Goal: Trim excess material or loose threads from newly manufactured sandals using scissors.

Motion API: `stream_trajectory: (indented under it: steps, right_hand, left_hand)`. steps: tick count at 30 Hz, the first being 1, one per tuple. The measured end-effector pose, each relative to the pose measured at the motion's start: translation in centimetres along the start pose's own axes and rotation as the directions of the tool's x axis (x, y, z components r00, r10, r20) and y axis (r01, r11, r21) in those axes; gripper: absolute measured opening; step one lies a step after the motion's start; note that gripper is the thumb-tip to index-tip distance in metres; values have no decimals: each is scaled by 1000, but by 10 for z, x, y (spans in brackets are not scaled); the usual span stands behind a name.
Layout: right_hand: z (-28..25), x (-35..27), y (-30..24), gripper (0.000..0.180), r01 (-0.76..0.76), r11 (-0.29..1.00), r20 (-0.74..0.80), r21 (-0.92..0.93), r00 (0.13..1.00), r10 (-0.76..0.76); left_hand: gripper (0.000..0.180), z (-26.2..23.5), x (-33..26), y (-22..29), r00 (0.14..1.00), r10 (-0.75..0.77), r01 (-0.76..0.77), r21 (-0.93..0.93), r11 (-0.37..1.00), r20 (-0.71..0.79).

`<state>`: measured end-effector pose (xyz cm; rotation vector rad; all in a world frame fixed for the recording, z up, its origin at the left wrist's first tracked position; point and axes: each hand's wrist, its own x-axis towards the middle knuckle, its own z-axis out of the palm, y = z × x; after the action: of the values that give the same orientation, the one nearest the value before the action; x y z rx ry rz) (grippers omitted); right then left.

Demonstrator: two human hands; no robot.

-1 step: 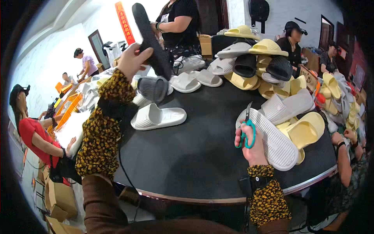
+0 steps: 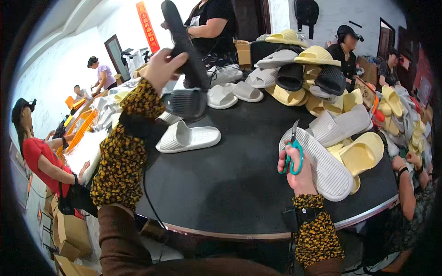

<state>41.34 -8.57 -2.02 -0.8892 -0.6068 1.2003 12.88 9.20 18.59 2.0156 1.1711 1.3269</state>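
Observation:
My left hand (image 2: 162, 69) is raised over the far left of the table, closed on the sole of a black slipper (image 2: 183, 43). That slipper stands nearly upright, its ridged strap at the lower end. A white slipper (image 2: 189, 139) lies on the table below it. My right hand (image 2: 299, 177) is closed around teal-handled scissors (image 2: 294, 152), the blades pointing up and away. Beside these scissors a white slipper (image 2: 324, 168) shows its grooved sole, close to a pale yellow slipper (image 2: 363, 155) and another white slipper (image 2: 340, 125).
The black table (image 2: 230, 184) has a curved front edge. Slippers in yellow, white and black form a pile (image 2: 290, 78) at the back right. A person in red (image 2: 43, 163) works on the left; another in black (image 2: 212, 27) stands behind the table. Cardboard boxes (image 2: 73, 230) sit at lower left.
My left hand has shifted slightly to the right with the black slipper. My right hand and the scissors have stayed in place.

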Motion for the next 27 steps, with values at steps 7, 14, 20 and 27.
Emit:
stream_trajectory:
  steps: [7,14,20,27]
  right_hand:
    - [5,0,-1,32,138,979,-56,153,990,-131]
    - [-2,0,1,34,266,959,-121,98,960,-254]
    - [0,2,4,38,242,967,-50,82,970,-239]
    - [-5,1,1,39,234,971,-27,39,972,-233]
  left_hand:
    - [44,83,10,17,971,-2,72,-285,956,240]
    - [41,149,-19,-43,937,-55,145,-241,960,344]
    - [32,66,-21,-176,997,69,-78,403,912,37]
    - [36,6,-47,-249,907,-422,324,632,704,6]
